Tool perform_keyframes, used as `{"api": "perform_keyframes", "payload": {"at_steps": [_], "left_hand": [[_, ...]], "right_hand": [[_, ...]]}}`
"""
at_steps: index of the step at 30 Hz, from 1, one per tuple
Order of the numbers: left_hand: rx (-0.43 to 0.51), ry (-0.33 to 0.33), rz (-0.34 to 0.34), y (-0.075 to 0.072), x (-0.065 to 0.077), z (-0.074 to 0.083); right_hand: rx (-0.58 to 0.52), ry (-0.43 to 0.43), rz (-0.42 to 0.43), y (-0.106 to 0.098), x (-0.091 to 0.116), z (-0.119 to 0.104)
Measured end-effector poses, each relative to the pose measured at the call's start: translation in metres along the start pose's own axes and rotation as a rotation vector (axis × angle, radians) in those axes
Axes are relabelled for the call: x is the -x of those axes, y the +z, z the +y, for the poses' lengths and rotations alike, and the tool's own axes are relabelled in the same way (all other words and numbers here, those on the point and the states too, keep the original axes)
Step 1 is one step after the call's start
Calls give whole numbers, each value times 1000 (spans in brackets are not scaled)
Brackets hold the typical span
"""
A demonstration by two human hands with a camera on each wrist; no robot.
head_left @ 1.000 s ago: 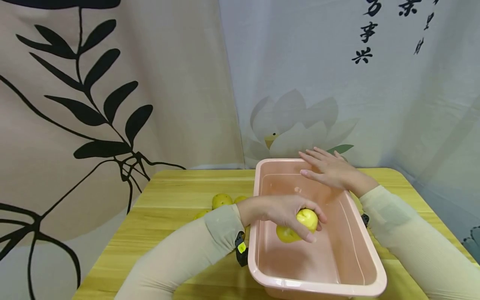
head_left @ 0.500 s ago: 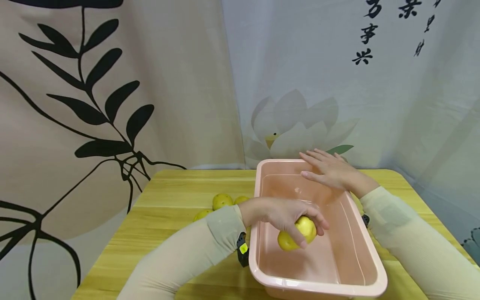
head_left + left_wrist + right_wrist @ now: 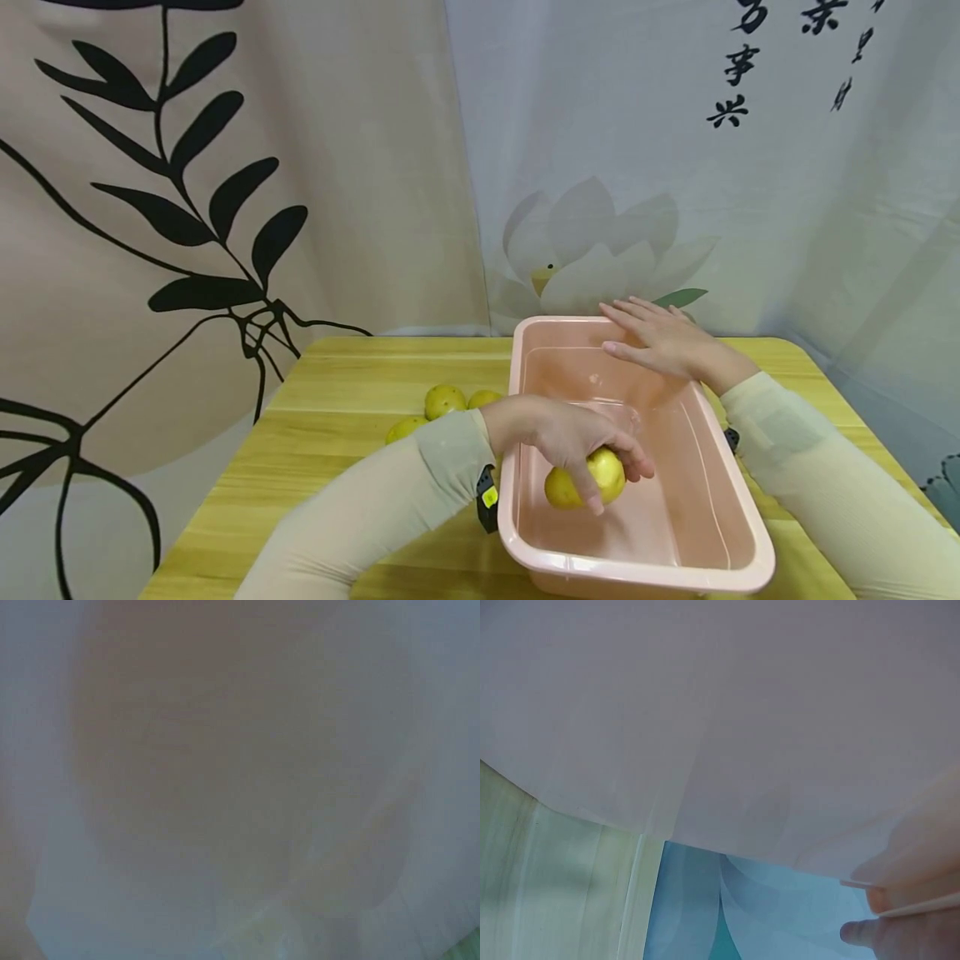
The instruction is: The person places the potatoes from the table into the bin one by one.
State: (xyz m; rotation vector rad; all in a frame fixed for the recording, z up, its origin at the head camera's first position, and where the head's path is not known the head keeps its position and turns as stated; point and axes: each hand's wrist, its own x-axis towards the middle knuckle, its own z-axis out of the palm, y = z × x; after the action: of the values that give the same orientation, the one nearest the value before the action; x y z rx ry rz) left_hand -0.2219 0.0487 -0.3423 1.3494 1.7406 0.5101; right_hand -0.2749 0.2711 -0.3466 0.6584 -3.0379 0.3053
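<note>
Wore pale sleeves point(image 3: 360, 508) on both forearms, with a dark wristband point(image 3: 485, 518) at the left, just outside the tub's wall. Saw, close by, the near rim of a pink tub point(image 3: 641, 570), set on a wooden table point(image 3: 360, 375). Held yellow fruit point(image 3: 609, 471) low inside the tub, toward the near left, with the left hand point(image 3: 573, 433): fingers curved over the top and right side, thumb laid across the front. Could not tell, behind that thumb, between one piece and two, nor between touching the tub's floor and hanging just above. Got only haze from the left wrist view. Found three loose fruits point(image 3: 444, 402) left of the tub, past the left forearm, one partly hidden by the sleeve. Rested the right hand point(image 3: 663, 337) on the tub's far right corner, fingers spread and nearly straight over the rim, thumb held apart. Saw, beyond the table, a cloth backdrop point(image 3: 375, 208) with dark leaves point(image 3: 204, 223) at left, a pale lotus point(image 3: 600, 229) behind the tub and black characters point(image 3: 739, 63) at upper right.
</note>
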Motion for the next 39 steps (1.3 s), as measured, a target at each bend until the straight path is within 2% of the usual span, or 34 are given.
{"api": "perform_keyframes", "payload": {"at_steps": [5,12,15,18,25,39], "left_hand": [[-2,-42,-64,1,0,0],[29,-65,-150,2,0,0],[13,-78,-170,2,0,0],[18,-92,-177,2,0,0],[213,-166,-176,5,-1,1],[237,-146,-144,4,-1,-1]], "right_hand": [[-8,-3,-6,-1,0,0],[1,-3,-26,-3,-1,-1],[4,-4,-26,-2,-1,-1],[1,0,-26,-2,-2,0],[7,-5,-15,0,-3,2],[5,-4,-29,0,-4,3]]}}
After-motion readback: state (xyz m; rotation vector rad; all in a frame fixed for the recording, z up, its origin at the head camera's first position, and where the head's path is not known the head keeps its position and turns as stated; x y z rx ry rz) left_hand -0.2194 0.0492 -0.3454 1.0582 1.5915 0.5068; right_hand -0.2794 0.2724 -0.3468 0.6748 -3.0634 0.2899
